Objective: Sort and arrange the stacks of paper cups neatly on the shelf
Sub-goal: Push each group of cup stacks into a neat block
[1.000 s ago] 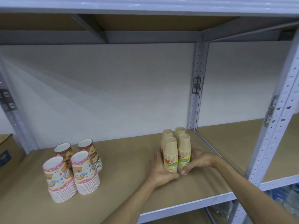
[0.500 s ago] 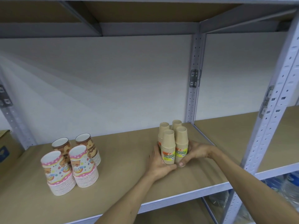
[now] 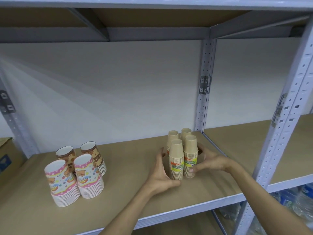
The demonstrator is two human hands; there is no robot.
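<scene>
A tight block of several brown paper cup stacks (image 3: pixel 177 158) with yellow labels stands upside down on the tan shelf board (image 3: pixel 132 168), near its right end. My left hand (image 3: pixel 160 173) cups the block's left side, thumb curled under the front stack. My right hand (image 3: pixel 209 161) wraps the right side, thumb pressing the front right stack. Far to the left stand two pink bear-print stacks (image 3: pixel 88 177) and, behind them, two brown bear-print stacks (image 3: pixel 93 155), all upside down.
A grey perforated upright (image 3: pixel 202 99) rises just behind the brown stacks, and a front post (image 3: pixel 284 133) stands to the right. A cardboard box (image 3: pixel 6 160) sits at the far left. Wrapped water bottles (image 3: pixel 296 199) lie below on the right.
Both hands stay around the brown stacks in the same spot on the shelf. My left palm has eased slightly off the block. The view has tilted a little.
</scene>
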